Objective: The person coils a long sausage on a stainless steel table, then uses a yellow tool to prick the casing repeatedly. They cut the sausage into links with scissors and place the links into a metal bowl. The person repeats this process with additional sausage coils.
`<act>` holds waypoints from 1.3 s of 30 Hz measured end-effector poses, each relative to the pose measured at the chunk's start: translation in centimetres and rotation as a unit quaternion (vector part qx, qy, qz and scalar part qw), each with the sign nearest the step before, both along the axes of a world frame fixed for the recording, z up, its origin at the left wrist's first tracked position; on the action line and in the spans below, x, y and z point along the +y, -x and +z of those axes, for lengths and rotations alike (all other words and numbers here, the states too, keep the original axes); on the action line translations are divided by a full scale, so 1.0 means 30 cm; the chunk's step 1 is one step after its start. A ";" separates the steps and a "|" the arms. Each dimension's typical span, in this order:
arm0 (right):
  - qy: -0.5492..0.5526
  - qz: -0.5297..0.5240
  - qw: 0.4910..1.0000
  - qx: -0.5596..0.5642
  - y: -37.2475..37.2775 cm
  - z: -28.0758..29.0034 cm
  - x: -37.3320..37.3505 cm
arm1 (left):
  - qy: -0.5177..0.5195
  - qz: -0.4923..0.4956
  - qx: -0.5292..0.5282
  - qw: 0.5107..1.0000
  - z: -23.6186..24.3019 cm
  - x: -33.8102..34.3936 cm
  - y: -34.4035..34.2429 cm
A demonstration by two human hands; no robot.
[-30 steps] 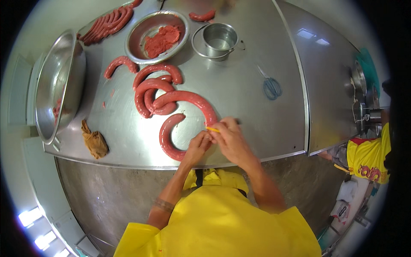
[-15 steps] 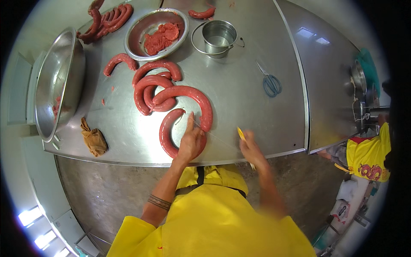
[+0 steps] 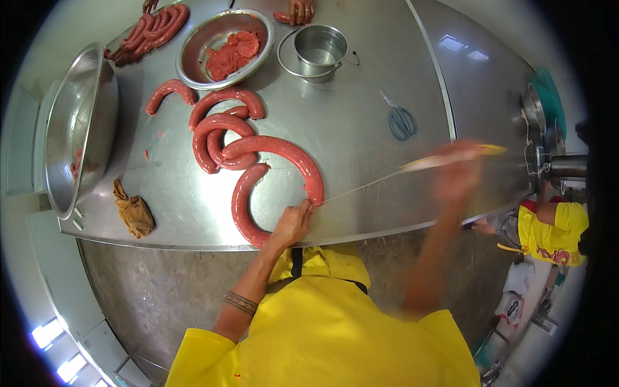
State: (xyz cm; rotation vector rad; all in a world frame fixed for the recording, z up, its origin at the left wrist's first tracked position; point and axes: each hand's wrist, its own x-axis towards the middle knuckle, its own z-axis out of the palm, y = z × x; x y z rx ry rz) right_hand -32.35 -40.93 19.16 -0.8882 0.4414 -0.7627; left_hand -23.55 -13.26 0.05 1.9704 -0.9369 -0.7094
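Observation:
My left hand is closed at the lower end of a long, curved red sausage, close to the table's front edge. Another curved sausage lies just left of that hand. From the pinched spot a thin white string runs taut up to the right. It leads to a slim yellow-and-white thing, smeared by motion, gripped in my right hand. That hand is blurred above the table's right part. Several more sausages overlap beyond my left hand.
Beyond the sausages stand a bowl of red ground meat and a small metal bucket. Blue-handled scissors lie right, a brown cloth left. A large metal basin stands far left. Another person's hand touches a sausage at the far edge.
My right hand has swung far to the right and up, drawing the string taut. My left hand has shifted slightly right onto the sausage's end. Another person's hand has appeared at the far edge.

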 end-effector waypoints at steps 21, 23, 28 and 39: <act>0.458 0.407 0.741 0.274 -0.097 -0.552 0.330 | 0.004 -0.032 -0.294 0.955 0.058 0.019 -0.096; 0.339 0.508 0.768 0.192 -0.116 -0.510 0.363 | -0.016 -0.048 -0.236 0.971 0.068 0.025 -0.093; 0.367 0.211 0.852 0.308 -0.114 -0.146 0.306 | 0.052 0.040 0.229 0.971 0.043 0.042 -0.046; -0.015 -0.019 0.945 0.326 0.529 -0.368 -0.558 | -0.016 -0.134 -0.005 0.991 -0.017 0.119 -0.068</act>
